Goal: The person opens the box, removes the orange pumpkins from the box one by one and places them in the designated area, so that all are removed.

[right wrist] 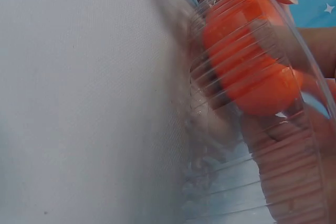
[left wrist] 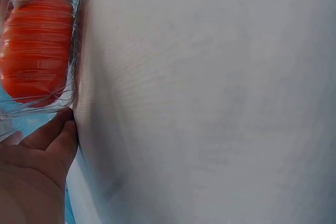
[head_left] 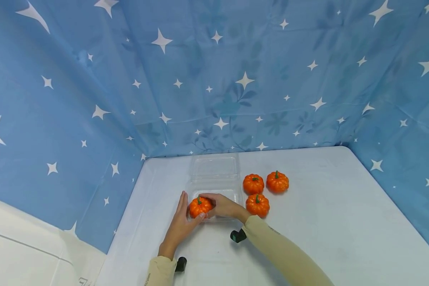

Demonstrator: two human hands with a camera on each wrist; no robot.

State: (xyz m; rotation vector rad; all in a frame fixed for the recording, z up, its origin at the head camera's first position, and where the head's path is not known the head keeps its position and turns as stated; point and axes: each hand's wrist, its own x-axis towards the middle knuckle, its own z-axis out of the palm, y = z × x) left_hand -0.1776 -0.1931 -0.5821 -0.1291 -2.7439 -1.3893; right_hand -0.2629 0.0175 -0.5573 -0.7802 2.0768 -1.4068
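Observation:
A small orange pumpkin (head_left: 200, 207) with a green stem sits in the front left of a clear plastic clamshell box (head_left: 232, 194). My right hand (head_left: 221, 205) reaches into the box and grips this pumpkin from its right side. Through the ribbed clear wall, the pumpkin (right wrist: 252, 56) and the right fingers (right wrist: 273, 40) show in the right wrist view. My left hand (head_left: 181, 222) lies along the box's left side with straight fingers, its thumb by the front edge. In the left wrist view, left fingertips (left wrist: 63, 129) touch or nearly touch the box wall beside the pumpkin (left wrist: 37, 51).
Three more orange pumpkins stand right of the box: one at the back (head_left: 253, 184), one farther right (head_left: 277, 182), one in front (head_left: 257, 205). The box's lid (head_left: 214, 166) lies open toward the back of the white table (head_left: 325, 222). A blue starry curtain (head_left: 214, 79) hangs behind.

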